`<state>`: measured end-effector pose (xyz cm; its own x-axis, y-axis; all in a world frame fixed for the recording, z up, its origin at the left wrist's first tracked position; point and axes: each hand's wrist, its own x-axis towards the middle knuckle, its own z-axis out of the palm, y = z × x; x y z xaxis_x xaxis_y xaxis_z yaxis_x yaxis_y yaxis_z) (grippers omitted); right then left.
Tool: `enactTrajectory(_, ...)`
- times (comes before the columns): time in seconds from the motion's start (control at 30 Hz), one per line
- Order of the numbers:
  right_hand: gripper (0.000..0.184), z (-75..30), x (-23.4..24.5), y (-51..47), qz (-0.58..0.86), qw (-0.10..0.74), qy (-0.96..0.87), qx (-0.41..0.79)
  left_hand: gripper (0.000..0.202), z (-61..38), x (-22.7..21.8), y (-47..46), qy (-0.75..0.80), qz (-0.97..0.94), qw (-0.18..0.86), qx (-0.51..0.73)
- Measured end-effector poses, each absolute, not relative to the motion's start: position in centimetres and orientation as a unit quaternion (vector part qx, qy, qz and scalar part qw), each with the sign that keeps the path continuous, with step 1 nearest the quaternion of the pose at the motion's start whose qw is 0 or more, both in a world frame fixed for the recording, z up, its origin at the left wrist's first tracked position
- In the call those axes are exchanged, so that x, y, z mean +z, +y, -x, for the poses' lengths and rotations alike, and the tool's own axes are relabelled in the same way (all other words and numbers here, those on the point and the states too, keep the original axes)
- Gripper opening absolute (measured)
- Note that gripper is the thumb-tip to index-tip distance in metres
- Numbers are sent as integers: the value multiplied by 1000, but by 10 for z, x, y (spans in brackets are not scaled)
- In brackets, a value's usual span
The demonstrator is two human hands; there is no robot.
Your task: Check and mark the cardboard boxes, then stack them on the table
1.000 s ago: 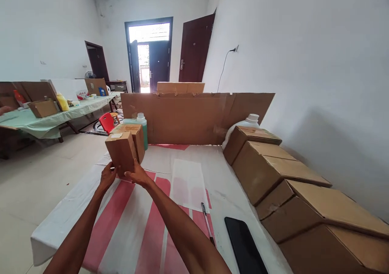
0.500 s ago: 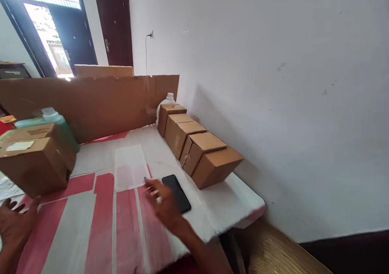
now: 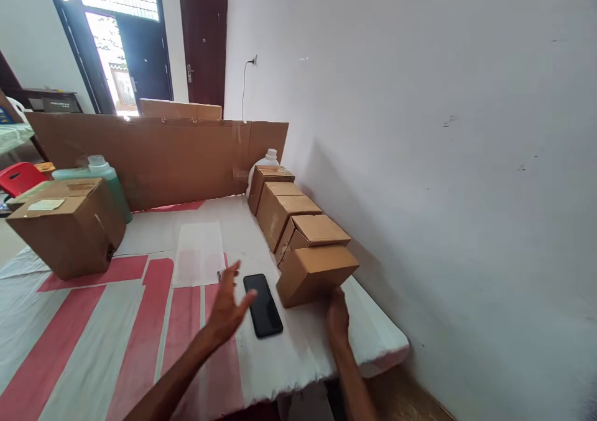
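Note:
My left hand (image 3: 228, 306) is over the table with its fingers spread, holding nothing. Just right of it lies a black smartphone (image 3: 263, 306), screen up. Part of a pen (image 3: 219, 277) shows by my left fingertips, at the lower edge of a thin white sheet (image 3: 198, 253). My right hand (image 3: 338, 315) grips the lower right corner of the nearest cardboard box (image 3: 317, 275); its fingers are partly hidden behind the box. That box sits askew at the near end of a row of brown boxes (image 3: 291, 206).
A larger cardboard box (image 3: 69, 234) stands at the left, with a green jug (image 3: 109, 181) behind it. A white jug (image 3: 268, 158) is at the row's far end. A tall cardboard panel (image 3: 186, 160) closes the table's back. The wall (image 3: 420, 160) runs along the right.
My right hand has left the pen and moved right to the nearest box, which has turned and shifted toward me. My left hand has come from the far left to beside the phone.

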<state>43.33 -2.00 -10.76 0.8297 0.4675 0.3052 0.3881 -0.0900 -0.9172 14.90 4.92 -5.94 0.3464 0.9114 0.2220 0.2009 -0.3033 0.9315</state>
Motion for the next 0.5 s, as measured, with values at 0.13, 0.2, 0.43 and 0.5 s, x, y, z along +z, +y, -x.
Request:
enactTrajectory(0.13, 74, -404, -126, -41, 754, 591, -278, 67, 101, -221, -59, 28, 303, -726, 535, 310)
enactTrajectory(0.2, 72, -398, -119, -55, 759, 587, -273, 65, 108, -230, -52, 21, 297, -714, 557, 303)
enactTrajectory(0.43, 60, -319, -83, -61, 682, 581, -439, 61, 90, -130, -31, 4, 342, -634, 549, 425)
enactTrajectory(0.5, 52, -273, -87, -50, 630, 574, -512, 107, 83, -78, -35, 1, 431, -591, 509, 454)
